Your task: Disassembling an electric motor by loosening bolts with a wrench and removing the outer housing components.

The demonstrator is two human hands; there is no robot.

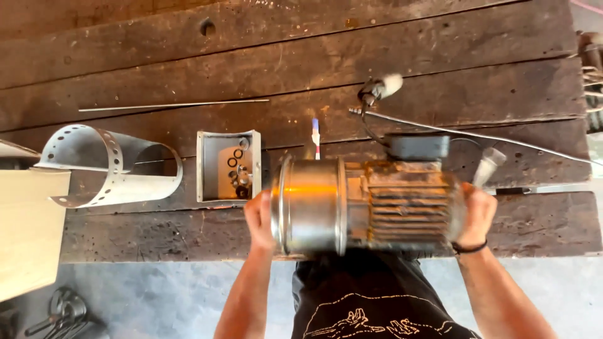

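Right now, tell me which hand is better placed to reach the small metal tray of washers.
Left. The left hand grips the motor's shiny end right beside the tray; the right hand holds the far end.

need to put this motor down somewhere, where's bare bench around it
Bare planks lie along the far side of the bench, beyond the thin rod, and at the right end past the right hand. Crowded: the box of washers and perforated metal sleeve left of the motor.

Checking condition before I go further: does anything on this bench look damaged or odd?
Yes: the electric motor, gripped by the left hand and right hand, shows orange rust on its ribbed casing, while its round metal end section looks cleaner.
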